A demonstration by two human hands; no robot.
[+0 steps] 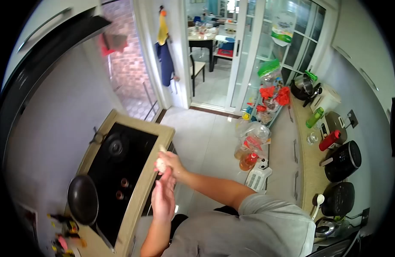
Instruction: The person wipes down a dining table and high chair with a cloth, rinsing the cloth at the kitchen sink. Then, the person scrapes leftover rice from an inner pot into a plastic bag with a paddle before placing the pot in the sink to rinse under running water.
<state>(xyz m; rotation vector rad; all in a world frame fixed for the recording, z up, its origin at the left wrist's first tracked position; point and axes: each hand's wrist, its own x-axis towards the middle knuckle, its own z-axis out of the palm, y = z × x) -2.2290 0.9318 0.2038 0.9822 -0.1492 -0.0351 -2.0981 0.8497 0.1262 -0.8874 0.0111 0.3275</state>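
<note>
My right hand [173, 163] is closed around a small whitish lump [161, 165] beside the front edge of the stove counter. What the lump is cannot be made out. Just below it, my left hand [163, 198] is open, palm turned up, its stretched fingers reaching close to the lump and the right hand. To the left, a black glass cooktop [139, 147] is set in the beige counter [165, 133]. A dark frying pan [83, 200] rests over its near left part, handle pointing toward the bottom.
Bottles and bags [254, 147] stand on the floor by the right cabinets. Along the right counter [308, 171] are a black air fryer [343, 161], a red bottle [330, 140] and a kettle [326, 227]. Glass sliding doors [244, 55] are ahead.
</note>
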